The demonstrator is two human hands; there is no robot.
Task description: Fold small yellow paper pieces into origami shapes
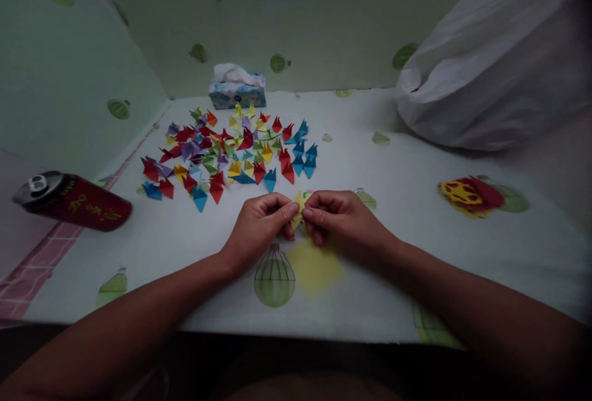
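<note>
Between my two hands is a small piece of folded yellow paper [296, 211], pinched from both sides above the table. My left hand [266, 219] grips its left side with thumb and fingers. My right hand [335, 216] is closed on its right side, the thumb laid over the paper. Just below the hands, a flat yellow paper square [317, 268] lies on the tablecloth. Beyond my left hand spreads a crowd of folded paper cranes [216, 191] in red, blue, yellow, green, purple and orange.
A red drink can [87, 203] stands at the left. At the back is a tissue box [238, 95]. A large white plastic bag [490, 74] fills the back right, with a red and yellow cut-out item [469, 194] in front of it. Walls border the table [222, 311].
</note>
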